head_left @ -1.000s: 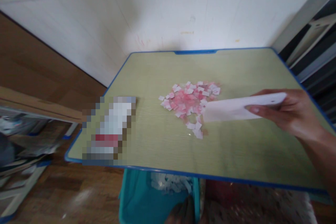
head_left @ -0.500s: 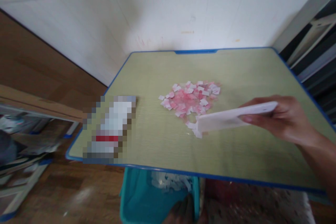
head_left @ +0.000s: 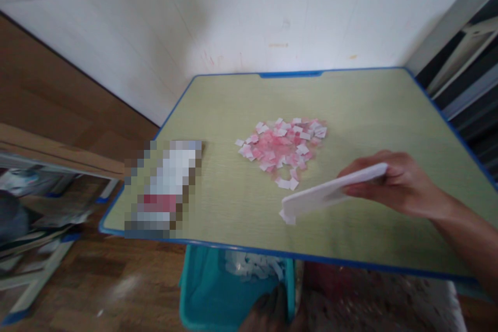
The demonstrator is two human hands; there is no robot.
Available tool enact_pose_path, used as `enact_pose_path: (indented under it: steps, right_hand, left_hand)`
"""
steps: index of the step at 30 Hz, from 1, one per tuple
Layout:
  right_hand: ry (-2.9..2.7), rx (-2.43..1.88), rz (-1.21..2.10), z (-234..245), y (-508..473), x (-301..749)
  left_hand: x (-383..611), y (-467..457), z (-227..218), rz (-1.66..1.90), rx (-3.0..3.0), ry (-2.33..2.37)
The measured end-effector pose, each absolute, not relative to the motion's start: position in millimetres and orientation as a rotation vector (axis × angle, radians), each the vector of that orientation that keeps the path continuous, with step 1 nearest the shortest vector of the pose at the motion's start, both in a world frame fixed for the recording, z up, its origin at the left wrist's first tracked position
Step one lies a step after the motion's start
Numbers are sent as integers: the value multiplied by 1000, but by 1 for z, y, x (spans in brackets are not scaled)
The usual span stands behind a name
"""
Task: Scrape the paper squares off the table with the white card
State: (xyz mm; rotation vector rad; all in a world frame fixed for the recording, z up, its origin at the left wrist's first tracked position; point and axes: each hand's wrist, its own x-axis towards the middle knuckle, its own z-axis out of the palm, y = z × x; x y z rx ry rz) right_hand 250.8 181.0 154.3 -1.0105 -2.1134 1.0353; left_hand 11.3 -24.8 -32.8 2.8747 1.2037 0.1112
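My right hand [head_left: 400, 187] is closed on a flat white card [head_left: 327, 194], held low over the yellow-green desk [head_left: 241, 207] with its left end touching the top. A white paper scrap [head_left: 287, 216] sits at that end. Behind the card lies a pile of small pink and white paper scraps [head_left: 284, 145], with a few loose pieces [head_left: 290, 182] at its near side. Below the desk's front edge my left hand [head_left: 268, 314], dark and blurred, rests on the rim of a teal bin [head_left: 210, 290] that holds white scraps.
A blurred-out oblong object [head_left: 165, 187] lies at the desk's left front corner. The desk has a blue rim [head_left: 350, 262] and stands against a white wall. Shelving [head_left: 462, 78] stands to the right, and boards and clutter [head_left: 35, 202] sit on the wooden floor at left.
My right hand has drawn the white card from the pile's right side toward the desk's front edge, pulling a scrap or two along. The pile itself has stayed put.
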Motion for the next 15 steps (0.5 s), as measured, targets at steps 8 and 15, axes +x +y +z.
enact_pose_path:
  steps: [8,15]
  right_hand:
    - [-1987,-1116,1123,152,181,252]
    - [-2166,-1095,1163,148,169,221]
  left_hand:
    - [11,-22,-25,120,2891,1177]
    - [13,-18,-22,115,2905,1180]
